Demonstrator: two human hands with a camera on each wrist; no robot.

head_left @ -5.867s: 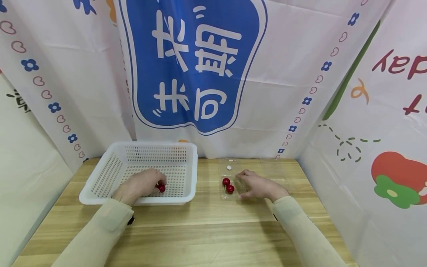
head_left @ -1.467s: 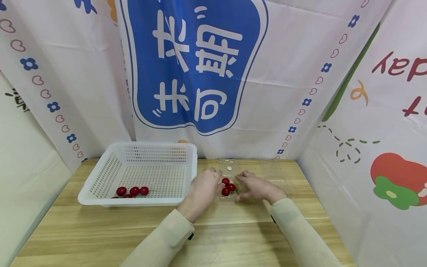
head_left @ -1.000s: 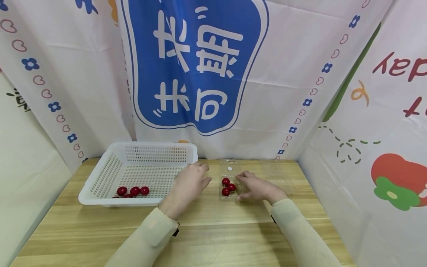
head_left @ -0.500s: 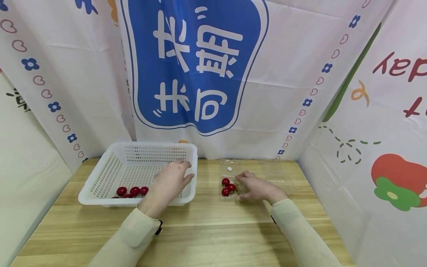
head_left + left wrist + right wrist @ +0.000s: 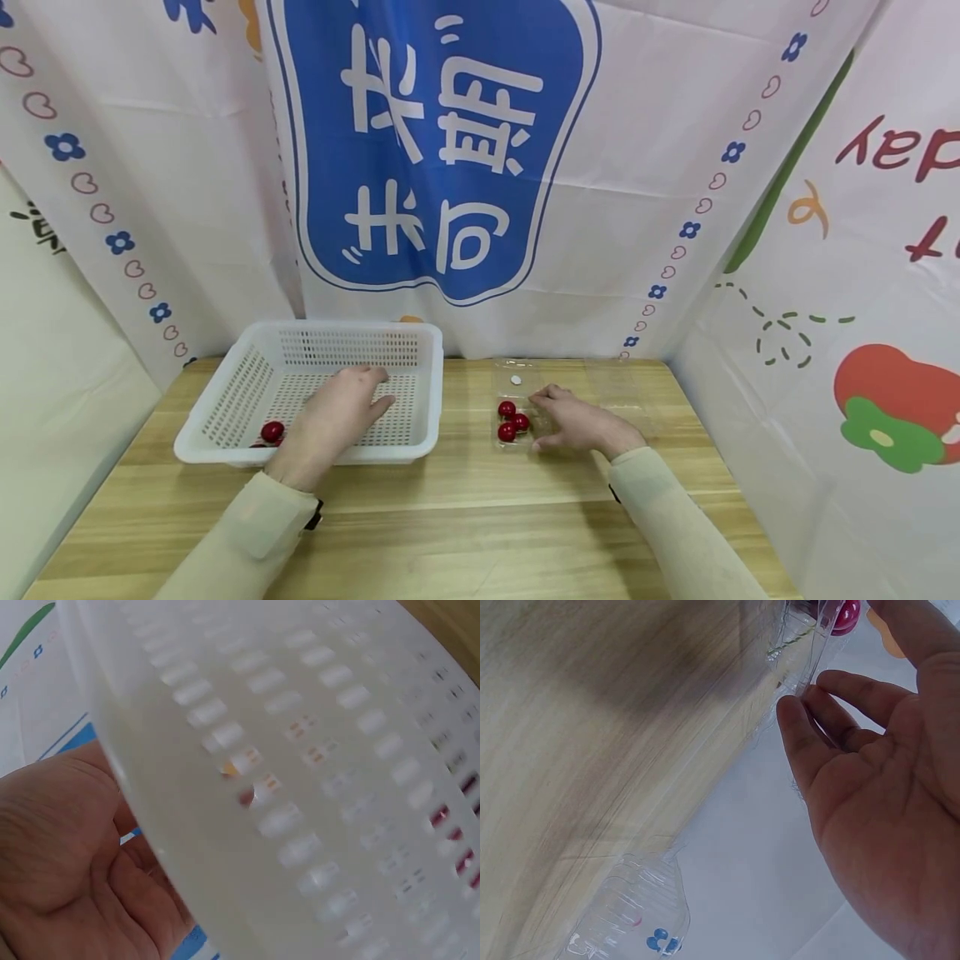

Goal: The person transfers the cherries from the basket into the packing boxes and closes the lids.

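My left hand (image 5: pixel 335 417) is inside the white plastic basket (image 5: pixel 433 400), fingers spread with nothing between them. A red cherry (image 5: pixel 272 432) shows left of that hand, with others partly hidden behind the wrist and basket wall. In the left wrist view the basket's slotted side (image 5: pixel 225 847) covers the fingertips, and dark red shows through its slots. My right hand (image 5: pixel 581 421) holds the right side of a clear plastic box (image 5: pixel 501 446) between thumb and fingers. Three shiny cherries (image 5: pixel 507 432) lie in the box. A green stem (image 5: pixel 791 643) shows through the plastic in the right wrist view.
The box's clear lid (image 5: pixel 525 367) lies back with a small white spot (image 5: pixel 515 380) on it. Another clear plastic container (image 5: pixel 611 375) stands behind the right hand. A printed cloth (image 5: pixel 630 208) hangs along the back of the wooden table (image 5: pixel 450 517).
The left hand, earlier pinching a cherry in the basket, then reached the box and has moved back left over the basket. The box has gained a cherry. The right hand has stayed put.
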